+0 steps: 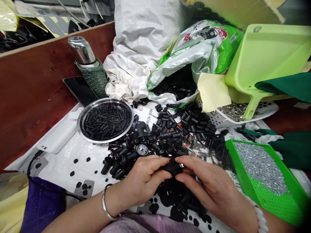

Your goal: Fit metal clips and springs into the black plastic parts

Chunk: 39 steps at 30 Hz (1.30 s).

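In front of me, my left hand (143, 176) pinches a small black plastic part (171, 166) between thumb and fingers. The fingertips of my right hand (211, 186) close on the same part from the other side. A shiny metal bit (181, 165) shows at the right fingertips; its shape is too small to make out. Just beyond the hands spreads a heap of black cylindrical plastic parts (167, 132), some with metal pieces. A round disc with holes (142, 149) lies on the heap's near side. More black parts are below my hands, partly hidden.
A round metal tray (80, 129) of black springs stands left, near a flask (91, 69) and a phone (79, 89). Behind are a bag (184, 58) of black parts and a light-green dustpan (274, 58). A green basket (264, 200) of small silver pieces lies right.
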Available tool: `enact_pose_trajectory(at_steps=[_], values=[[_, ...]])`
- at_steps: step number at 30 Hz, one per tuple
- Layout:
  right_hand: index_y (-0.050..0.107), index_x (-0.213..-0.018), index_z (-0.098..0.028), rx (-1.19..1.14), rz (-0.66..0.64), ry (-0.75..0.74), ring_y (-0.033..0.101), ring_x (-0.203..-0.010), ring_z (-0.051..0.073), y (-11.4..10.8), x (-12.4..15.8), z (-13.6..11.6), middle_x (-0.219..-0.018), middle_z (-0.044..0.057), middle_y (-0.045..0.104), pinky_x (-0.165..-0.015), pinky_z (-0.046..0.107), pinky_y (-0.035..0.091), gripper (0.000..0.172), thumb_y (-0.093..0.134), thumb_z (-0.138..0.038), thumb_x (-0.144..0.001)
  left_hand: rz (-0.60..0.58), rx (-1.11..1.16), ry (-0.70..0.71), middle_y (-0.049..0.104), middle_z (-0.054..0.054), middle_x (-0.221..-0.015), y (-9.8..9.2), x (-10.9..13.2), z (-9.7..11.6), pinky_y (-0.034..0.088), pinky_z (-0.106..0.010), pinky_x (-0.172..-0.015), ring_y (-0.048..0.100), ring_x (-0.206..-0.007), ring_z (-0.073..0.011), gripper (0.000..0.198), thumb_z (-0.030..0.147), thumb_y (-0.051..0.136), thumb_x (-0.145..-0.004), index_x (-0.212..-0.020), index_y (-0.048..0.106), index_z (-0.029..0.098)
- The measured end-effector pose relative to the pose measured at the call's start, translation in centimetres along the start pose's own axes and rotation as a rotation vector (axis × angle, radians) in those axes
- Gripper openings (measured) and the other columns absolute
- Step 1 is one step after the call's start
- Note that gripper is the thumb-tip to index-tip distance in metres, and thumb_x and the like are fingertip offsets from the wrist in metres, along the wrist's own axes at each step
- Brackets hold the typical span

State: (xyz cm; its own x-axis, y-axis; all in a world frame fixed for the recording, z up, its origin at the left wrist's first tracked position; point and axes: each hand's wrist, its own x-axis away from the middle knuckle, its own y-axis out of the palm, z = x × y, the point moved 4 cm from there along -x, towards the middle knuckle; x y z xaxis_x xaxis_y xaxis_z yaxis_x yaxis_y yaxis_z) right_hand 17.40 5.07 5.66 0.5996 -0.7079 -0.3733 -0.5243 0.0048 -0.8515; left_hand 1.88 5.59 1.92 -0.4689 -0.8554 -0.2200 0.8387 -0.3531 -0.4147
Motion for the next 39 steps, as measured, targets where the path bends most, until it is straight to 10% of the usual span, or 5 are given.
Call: enact_pose_trajectory(at_steps=[10, 21, 31, 36, 39], values=[[0.044, -0.121, -0.011, 0.08, -0.273, -0.136, 0.065, -0.078, 0.018, -0.5, -1.5, -0.2, -0.095, 0.012, 0.066, -0.059, 0.026, 0.056, 0.035, 0.026, -0.026, -0.096, -0.025, -0.366, 0.193, 0.064, -0.007, -0.09, -0.1, 0.6, 0.0, 0.05, -0.027, -0.071, 0.06, -0.079, -0.0162, 0.023, 0.023, 0.045, -0.09, -0.109, 0.053, 0.013], [0.046, -0.125, -0.006, 0.139, -0.216, -0.387, 0.053, -0.112, 0.019, 0.9, 1.2, 0.6, -0.12, 0.018, 0.057, -0.085, 0.031, 0.052, 0.039, 0.03, -0.006, -0.089, -0.386, 0.27, -0.334, 0.047, 0.004, -0.057, -0.1, 0.5, -0.4, 0.038, -0.016, -0.046, 0.045, -0.05, -0.0071, 0.018, 0.021, 0.047, -0.087, -0.074, 0.056, 0.013], [0.048, -0.117, -0.013, -0.211, -0.244, 0.173, 0.063, -0.055, 0.012, 1.9, -0.1, 0.5, -0.07, 0.002, 0.067, -0.05, 0.022, 0.053, 0.035, 0.038, -0.037, -0.094, -0.04, -0.237, 0.136, 0.061, -0.006, -0.085, 0.1, 1.1, -0.3, 0.048, -0.026, -0.07, 0.055, -0.076, -0.0151, 0.024, 0.02, 0.042, -0.09, -0.111, 0.052, 0.014], [0.037, -0.131, -0.007, 0.168, -0.226, -0.223, 0.061, -0.1, 0.026, 0.2, 0.3, -0.9, -0.119, 0.021, 0.057, -0.072, 0.037, 0.056, 0.045, 0.04, -0.031, -0.093, -0.168, -0.089, 0.011, 0.057, -0.001, -0.074, -0.4, 0.7, 0.0, 0.045, -0.022, -0.062, 0.054, -0.067, -0.0116, 0.014, 0.022, 0.045, -0.09, -0.089, 0.058, 0.015], [0.049, -0.12, -0.007, 0.127, -0.143, -0.251, 0.064, -0.09, 0.024, 0.2, 0.7, -1.3, -0.104, 0.017, 0.065, -0.069, 0.035, 0.055, 0.032, 0.037, -0.022, -0.093, -0.183, -0.098, 0.041, 0.055, -0.001, -0.069, 0.0, 0.8, 0.5, 0.045, -0.02, -0.057, 0.052, -0.062, -0.0106, 0.014, 0.019, 0.045, -0.089, -0.084, 0.057, 0.014]])
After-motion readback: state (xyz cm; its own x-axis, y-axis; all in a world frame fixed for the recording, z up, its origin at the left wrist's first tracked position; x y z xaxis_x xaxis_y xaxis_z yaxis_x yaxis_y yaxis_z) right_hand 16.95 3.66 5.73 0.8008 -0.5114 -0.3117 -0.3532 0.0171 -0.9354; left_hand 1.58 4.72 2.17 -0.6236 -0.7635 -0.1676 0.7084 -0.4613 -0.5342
